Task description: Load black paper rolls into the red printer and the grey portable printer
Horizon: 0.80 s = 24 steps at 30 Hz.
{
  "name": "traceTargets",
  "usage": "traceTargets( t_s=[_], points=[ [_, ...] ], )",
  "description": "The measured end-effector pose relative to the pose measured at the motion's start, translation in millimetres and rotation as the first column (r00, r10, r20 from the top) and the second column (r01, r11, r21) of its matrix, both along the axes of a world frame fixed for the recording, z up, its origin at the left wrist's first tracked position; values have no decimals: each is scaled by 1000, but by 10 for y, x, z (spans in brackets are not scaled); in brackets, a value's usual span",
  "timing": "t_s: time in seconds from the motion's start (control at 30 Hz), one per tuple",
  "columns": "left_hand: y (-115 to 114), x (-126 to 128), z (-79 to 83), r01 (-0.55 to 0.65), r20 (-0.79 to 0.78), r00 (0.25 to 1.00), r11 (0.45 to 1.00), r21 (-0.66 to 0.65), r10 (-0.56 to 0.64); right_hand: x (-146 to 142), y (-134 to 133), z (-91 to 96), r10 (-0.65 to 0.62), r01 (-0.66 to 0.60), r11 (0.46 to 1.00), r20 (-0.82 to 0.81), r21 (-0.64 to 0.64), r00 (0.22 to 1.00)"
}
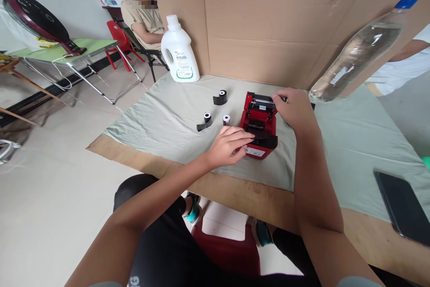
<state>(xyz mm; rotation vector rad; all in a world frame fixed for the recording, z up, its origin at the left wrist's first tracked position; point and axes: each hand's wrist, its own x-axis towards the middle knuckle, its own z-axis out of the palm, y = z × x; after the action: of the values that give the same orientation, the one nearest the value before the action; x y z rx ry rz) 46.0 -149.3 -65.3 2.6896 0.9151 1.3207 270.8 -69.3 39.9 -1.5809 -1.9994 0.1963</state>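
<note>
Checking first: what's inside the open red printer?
Inside the red printer, a black block; under its raised lid, a silvery bar. The left hand hides part of the front; the dark bottom is unclear.

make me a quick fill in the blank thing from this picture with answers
The red box has its lid ____, not shut.
The ____ hand touches that lid.
Exactly ____ small rolls lie on the cloth left of the box.
The clear bottle has a ____ cap.

Missing words: open; right; three; blue
</note>
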Motion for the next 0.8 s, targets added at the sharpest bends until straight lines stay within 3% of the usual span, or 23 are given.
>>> traceTargets(
  t_s=[0.1,0.17,0.27,0.37,0.5,0.6,0.73,0.8],
  points=[
    [13,-24,19,4,20,1000,999,52,-5,24,-56,39,23,-21,993,12,-117,1000],
    [19,-42,40,1,40,999,995,99,-5,24,-111,74,124,-112,968,43,-226,991],
    [13,-69,71,6,91,996,986,168,-22,-16,-152,105,276,-214,873,84,-438,957],
    [-6,-95,86,0,115,993,987,159,-19,-78,-132,91,324,-214,802,105,-557,940],
    [-5,-136,73,-59,140,988,998,-30,63,-114,-77,33,315,-191,795,124,-576,941],
    [28,-162,48,-98,97,988,970,-221,122,-86,-72,10,285,-151,807,153,-570,946],
    [72,-178,53,-84,-4,996,904,-419,90,16,-93,19,110,29,866,247,-500,963],
    [91,-177,86,-67,-2,997,888,-455,74,85,-57,-2,23,109,857,250,-503,968]
  ],
)
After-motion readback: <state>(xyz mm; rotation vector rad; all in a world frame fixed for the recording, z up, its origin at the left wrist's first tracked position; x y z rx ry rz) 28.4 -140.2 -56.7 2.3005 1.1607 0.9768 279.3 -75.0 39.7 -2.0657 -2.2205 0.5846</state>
